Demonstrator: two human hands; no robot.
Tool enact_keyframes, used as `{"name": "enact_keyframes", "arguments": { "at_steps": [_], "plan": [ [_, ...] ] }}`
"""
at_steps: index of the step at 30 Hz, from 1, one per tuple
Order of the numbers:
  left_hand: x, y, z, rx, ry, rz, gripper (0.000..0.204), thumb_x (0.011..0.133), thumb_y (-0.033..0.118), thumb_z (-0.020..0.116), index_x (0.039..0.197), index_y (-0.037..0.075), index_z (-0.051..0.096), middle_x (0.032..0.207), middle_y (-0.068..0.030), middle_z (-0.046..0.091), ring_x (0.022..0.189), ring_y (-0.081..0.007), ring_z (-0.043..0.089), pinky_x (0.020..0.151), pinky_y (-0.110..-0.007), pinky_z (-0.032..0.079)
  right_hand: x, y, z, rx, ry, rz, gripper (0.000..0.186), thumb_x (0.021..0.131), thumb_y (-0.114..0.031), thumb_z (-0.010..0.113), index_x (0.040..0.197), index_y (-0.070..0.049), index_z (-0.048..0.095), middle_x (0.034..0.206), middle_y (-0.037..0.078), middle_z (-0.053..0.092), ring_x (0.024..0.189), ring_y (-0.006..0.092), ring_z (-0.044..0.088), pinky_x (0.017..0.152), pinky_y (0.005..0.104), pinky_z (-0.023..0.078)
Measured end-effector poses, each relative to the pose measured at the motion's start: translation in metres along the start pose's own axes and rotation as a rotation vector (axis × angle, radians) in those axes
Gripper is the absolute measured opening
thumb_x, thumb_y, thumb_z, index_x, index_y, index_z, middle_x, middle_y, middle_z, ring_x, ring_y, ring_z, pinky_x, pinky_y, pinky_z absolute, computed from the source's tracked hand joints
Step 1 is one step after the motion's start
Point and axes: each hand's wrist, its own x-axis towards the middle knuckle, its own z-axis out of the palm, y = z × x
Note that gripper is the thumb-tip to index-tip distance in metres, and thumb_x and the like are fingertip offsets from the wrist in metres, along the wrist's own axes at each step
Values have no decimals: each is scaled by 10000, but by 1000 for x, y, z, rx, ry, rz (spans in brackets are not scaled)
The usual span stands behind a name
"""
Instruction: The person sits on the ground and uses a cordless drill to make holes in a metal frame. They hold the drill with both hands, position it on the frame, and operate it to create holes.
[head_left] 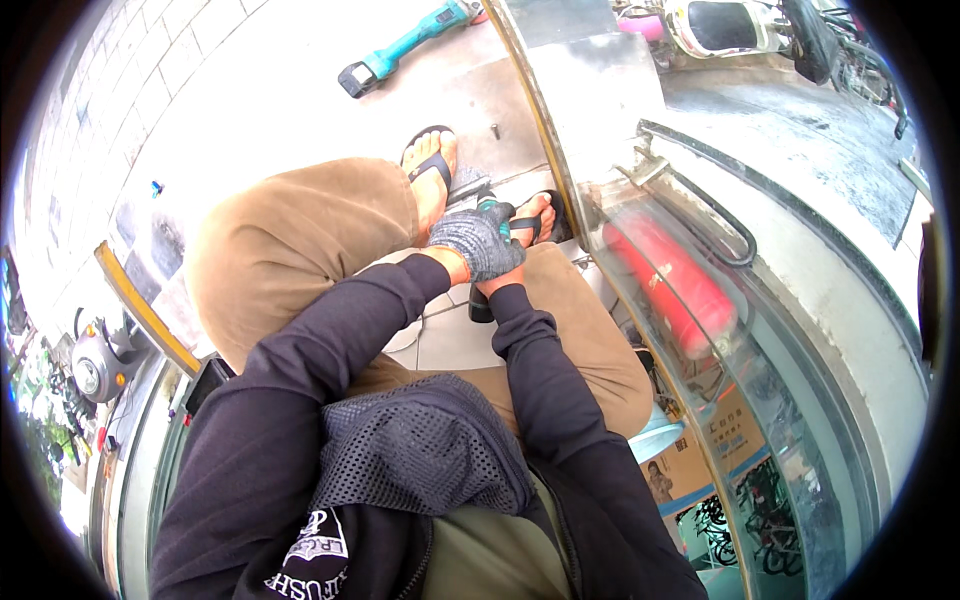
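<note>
Standing at the far left, a grey scooter (97,365) is showing beyond a yellow-edged frame (145,308); farther in, a tiny blue item (157,188) is lying on the pale ground. A turquoise cordless tool (410,48) is lying near the far end of the ground, just short of the slanting metal door frame (535,85) that is bounding its right edge. Between the brown-trousered knees, the left hand (472,243), in a grey knit glove, is curling its fingers around a teal-and-black power tool (494,205), which is sitting above the tiled floor (455,342), between the sandalled feet. Its black base (481,305) is poking out below the hands. The right hand (508,276) is lying mostly hidden behind the glove, so I cannot tell what its fingers are doing. The tool is probably feeling dense and rigid, with much of its weight sitting in the base; the grip just above that is offering the surest hold, and the knit is likely slipping a little on smooth casing. A small bolt (495,130) is lying near the ground's right edge, and a red cylinder (672,285) is resting beyond the glass at right.
</note>
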Motion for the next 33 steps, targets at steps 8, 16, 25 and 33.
{"name": "enact_keyframes", "arguments": {
  "at_steps": [8,16,25,33],
  "plan": [
    [1,-3,-1,-3,1,19,654,955,506,600,1420,53,684,1313,-305,725,1194,-476,724,1067,-509,552,3,-12,-11,78,-39,38,435,966,-313,783,1319,-67,718,1273,172,774,1225,344,721,1059,460,554],
    [-2,0,1,-19,29,2,649,937,503,621,1408,63,699,1314,-304,726,1198,-468,726,1073,-499,553,-1,-11,-9,111,-20,37,465,963,-306,792,1343,-55,699,1284,170,771,1225,332,723,1047,453,560],
    [1,-2,2,-9,1,19,619,964,483,595,1401,56,695,1292,-307,733,1202,-471,722,1070,-514,553,0,-9,-11,86,-40,52,471,950,-322,806,1336,-71,707,1284,178,771,1221,340,728,1041,454,563],
    [-2,1,1,-21,14,6,643,943,532,615,1380,69,703,1270,-318,736,1168,-475,734,1038,-516,561,1,-4,-1,80,2,80,430,940,-327,808,1280,-72,740,1235,168,792,1186,350,738,1009,465,569]
  ]
}}
